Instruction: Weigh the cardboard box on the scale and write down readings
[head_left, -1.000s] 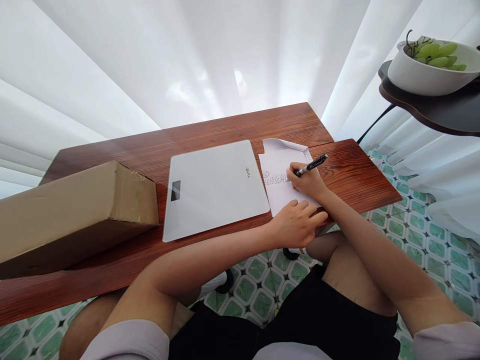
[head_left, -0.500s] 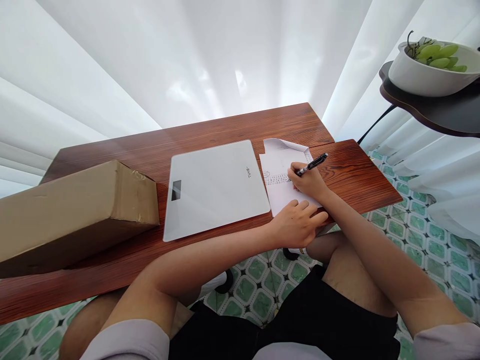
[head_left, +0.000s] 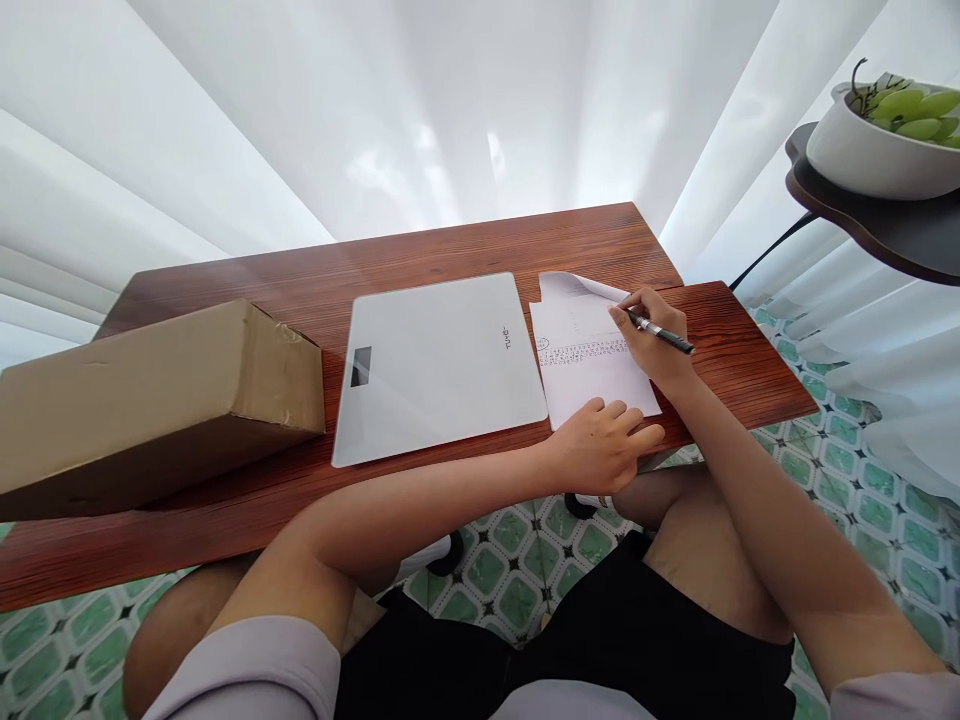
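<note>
Nearest the camera were the seated person's knees and dark shorts above a green-patterned tile floor [head_left: 517, 575]. Both forearms reached forward onto a reddish wooden table [head_left: 300, 300].

The left hand [head_left: 600, 447] lay flat, fingers together and gripping nothing, pressing down the near edge of a white sheet of paper [head_left: 592, 375] at the table's front right. Just beyond it, the right hand [head_left: 651, 335] was closed around a black pen [head_left: 660, 333], its tip touching the sheet's far right part beside a printed row of small marks. The far corner of the sheet curled upward.

Left of the paper, almost touching it, lay a flat white bathroom scale [head_left: 439, 365]. Further left rested a long brown cardboard box [head_left: 150, 400]. White curtains [head_left: 420, 110] hung behind the table. At far right, a dark shelf [head_left: 885, 225] carried a white bowl [head_left: 877, 155] of green grapes [head_left: 911, 103].

If the left hand eased its pressure, the sheet would likely slide under the pen and smear the line; the curled corner might also catch the pen tip.

Compared with a second earlier, the right hand had shifted farther and rightward along the sheet, and the pen now slanted toward the right instead of upward. The left hand had stayed put.
</note>
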